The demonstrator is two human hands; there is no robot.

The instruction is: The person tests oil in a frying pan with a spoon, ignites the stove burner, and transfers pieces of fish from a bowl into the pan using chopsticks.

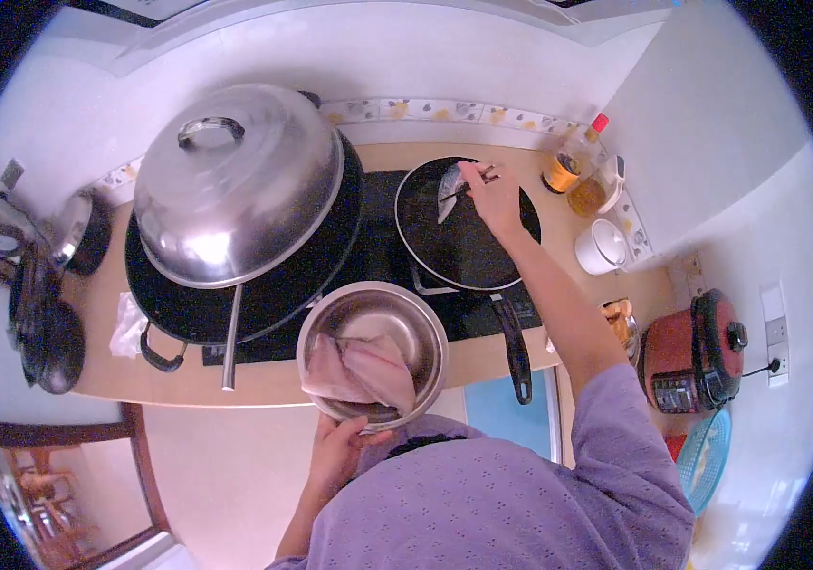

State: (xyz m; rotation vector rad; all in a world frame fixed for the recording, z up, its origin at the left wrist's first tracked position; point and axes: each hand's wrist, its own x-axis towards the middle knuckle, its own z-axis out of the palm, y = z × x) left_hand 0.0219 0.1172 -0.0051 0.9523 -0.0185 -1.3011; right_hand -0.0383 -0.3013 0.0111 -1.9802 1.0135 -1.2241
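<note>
In my head view, the left hand (pixel 338 448) grips the near rim of a steel bowl (pixel 423 332) holding pale fish fillets (pixel 368 369). On the far side, I see the right hand (pixel 497 201) pinching a fish piece (pixel 448 198) above the frying pan (pixel 463 249), right of the wok (pixel 338 249).

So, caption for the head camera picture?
Right hand holds silvery fish over a round black pan; left hand holds a round steel bowl.

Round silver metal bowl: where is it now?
In the head view, the bowl is below centre, slightly left, held by the left hand, lower left of the round black frying pan.
</note>
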